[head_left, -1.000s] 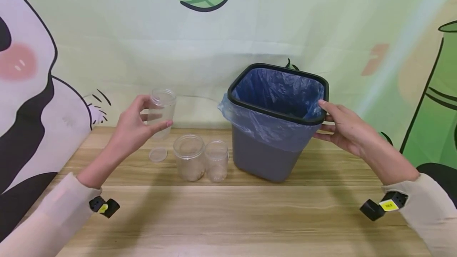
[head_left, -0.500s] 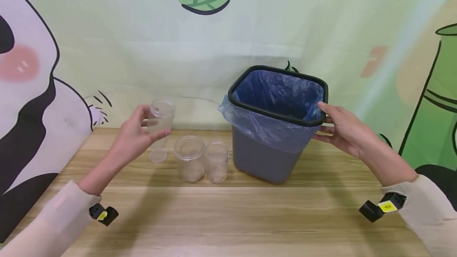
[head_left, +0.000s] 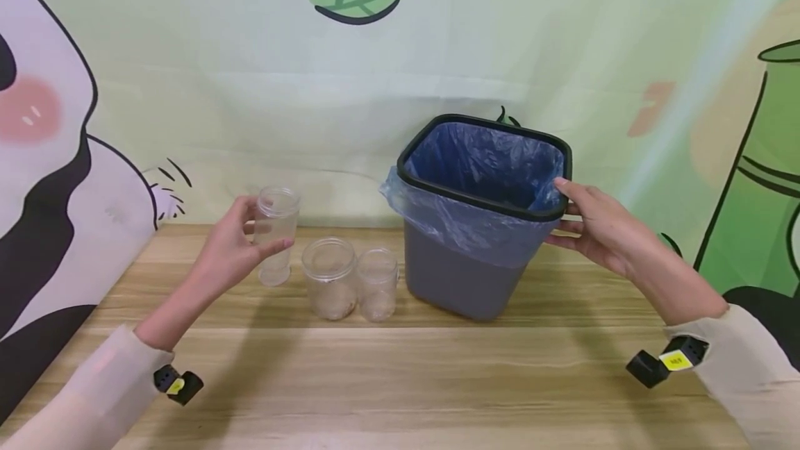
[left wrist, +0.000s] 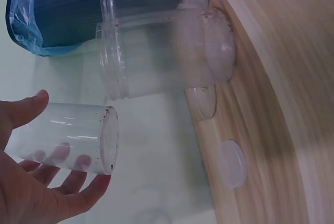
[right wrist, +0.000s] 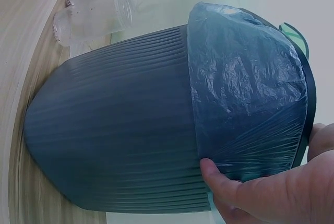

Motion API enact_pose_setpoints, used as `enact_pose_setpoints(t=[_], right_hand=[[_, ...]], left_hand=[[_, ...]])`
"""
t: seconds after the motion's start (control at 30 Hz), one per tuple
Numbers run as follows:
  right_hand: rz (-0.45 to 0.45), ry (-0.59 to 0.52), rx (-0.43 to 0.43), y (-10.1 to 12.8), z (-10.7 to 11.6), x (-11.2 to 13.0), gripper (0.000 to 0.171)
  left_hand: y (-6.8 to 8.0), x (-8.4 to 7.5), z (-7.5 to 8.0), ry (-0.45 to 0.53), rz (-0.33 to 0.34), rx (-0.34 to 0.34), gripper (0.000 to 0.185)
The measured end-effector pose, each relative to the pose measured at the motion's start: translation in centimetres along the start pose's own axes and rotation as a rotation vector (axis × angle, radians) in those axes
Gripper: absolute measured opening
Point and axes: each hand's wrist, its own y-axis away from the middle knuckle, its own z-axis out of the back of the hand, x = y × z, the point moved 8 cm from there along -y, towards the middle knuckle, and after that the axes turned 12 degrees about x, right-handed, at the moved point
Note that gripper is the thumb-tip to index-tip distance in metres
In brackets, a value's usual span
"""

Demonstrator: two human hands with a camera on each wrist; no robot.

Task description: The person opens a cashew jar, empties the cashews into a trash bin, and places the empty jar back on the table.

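My left hand (head_left: 259, 231) grips a clear empty plastic jar (head_left: 276, 224), thumb on one side and fingers on the other. The jar is upright and low over the wooden table (head_left: 400, 380); in the left wrist view the jar (left wrist: 78, 130) still hangs a little off the wood. A small clear lid (left wrist: 231, 164) lies on the table beneath it. My right hand (head_left: 562, 210) holds the right rim of a grey bin (head_left: 462, 276) with a blue bag liner (head_left: 481, 158); its thumb (right wrist: 211, 172) presses on the liner.
Two more open clear jars, a wider one (head_left: 329, 276) and a narrower one (head_left: 378, 285), stand side by side between the held jar and the bin. A printed cartoon backdrop (head_left: 250, 75) rises right behind the table's far edge.
My left hand has lowered the jar from about chest height down towards the table, over the lid. The right hand and the bin have stayed put.
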Motion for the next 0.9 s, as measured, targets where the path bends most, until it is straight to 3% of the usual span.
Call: enact_pose_setpoints(t=[0.53,0.9], right_hand=[[0.007,-0.011,0.002,0.0,0.1,0.0,0.086],[0.014,0.014,0.005,0.0,0.2,-0.1,0.085]], left_hand=[[0.7,3.5,-0.5,-0.010,0.039,0.021,0.071],[1.1,7.1,-1.5,-0.007,0.114,0.073,0.076]])
